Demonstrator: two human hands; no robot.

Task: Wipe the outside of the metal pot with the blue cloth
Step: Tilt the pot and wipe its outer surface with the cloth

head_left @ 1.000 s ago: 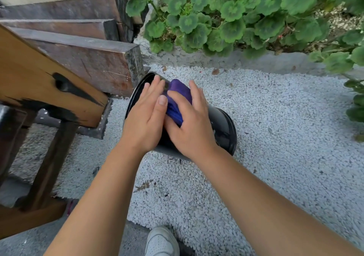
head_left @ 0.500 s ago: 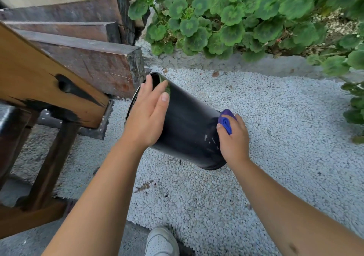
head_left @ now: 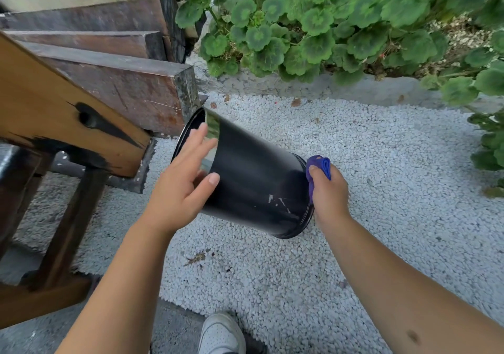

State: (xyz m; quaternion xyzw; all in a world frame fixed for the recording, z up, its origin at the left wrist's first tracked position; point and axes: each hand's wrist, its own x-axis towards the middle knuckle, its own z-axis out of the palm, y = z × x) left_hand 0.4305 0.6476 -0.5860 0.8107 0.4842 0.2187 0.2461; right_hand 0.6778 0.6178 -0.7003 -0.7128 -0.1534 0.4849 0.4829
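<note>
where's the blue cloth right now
In the head view the blue cloth is bunched in the right hand, right of centre, pressed against the bottom end of the tilted black pot above the white gravel.

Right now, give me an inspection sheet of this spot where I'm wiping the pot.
Surface: white gravel, a few dry leaves on it.
Job's things: black pot tipped on its side, pale scuff marks near its base; blue cloth pressed against the base end.
Clutter: nothing seen.
Grippers: left hand open at the pot's rim end; right hand closed on the cloth.
Cables: nothing seen.
Surroundings: wooden beams at left, green plants behind a concrete curb, white shoe below.
</note>
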